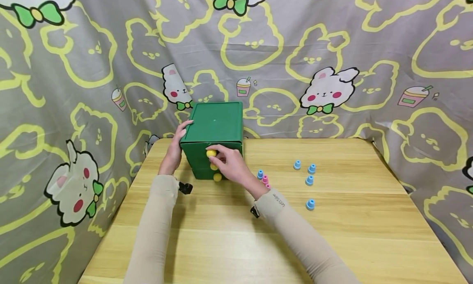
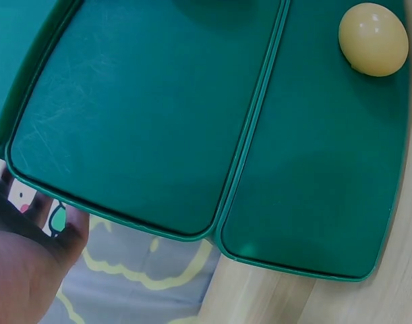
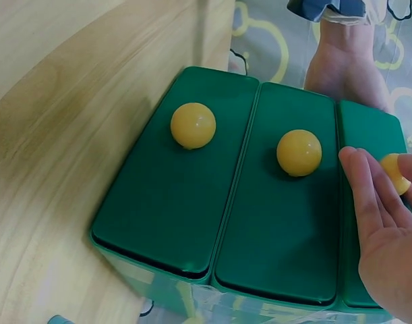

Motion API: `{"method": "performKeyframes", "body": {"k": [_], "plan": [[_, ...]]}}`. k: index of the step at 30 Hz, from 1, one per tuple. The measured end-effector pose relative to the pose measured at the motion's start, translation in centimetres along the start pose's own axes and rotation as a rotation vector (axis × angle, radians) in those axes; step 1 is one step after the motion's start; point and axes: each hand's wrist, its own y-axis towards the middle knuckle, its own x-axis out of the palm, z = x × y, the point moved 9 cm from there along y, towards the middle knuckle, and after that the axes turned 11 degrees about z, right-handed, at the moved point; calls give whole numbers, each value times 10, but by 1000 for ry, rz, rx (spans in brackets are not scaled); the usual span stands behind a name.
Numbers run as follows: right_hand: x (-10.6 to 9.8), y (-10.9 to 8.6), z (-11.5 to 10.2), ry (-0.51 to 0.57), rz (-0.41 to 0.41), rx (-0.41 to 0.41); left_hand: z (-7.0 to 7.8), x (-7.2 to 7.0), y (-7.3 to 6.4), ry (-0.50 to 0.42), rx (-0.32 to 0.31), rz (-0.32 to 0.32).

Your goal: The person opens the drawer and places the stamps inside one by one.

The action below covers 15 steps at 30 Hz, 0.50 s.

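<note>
A small green drawer cabinet stands on the table, its three drawer fronts facing me. Each front bears a round yellow knob. My right hand pinches the top knob between thumb and fingers. Below it are the middle knob and the bottom knob. My left hand rests against the cabinet's left side, fingers extended up to the top edge. In the left wrist view, the bottom drawer front sits flush beside the middle one.
Several light blue cup-shaped pieces are scattered on the wooden table to the right. Two pink pieces and a blue one lie near my right wrist. A patterned cloth hangs behind and along the sides.
</note>
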Motion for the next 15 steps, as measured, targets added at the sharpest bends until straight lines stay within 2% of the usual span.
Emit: {"method": "performKeyframes", "body": {"k": [15], "plan": [[-2, 3, 1, -19, 28, -26, 0, 0, 0, -3, 2, 6]]}}
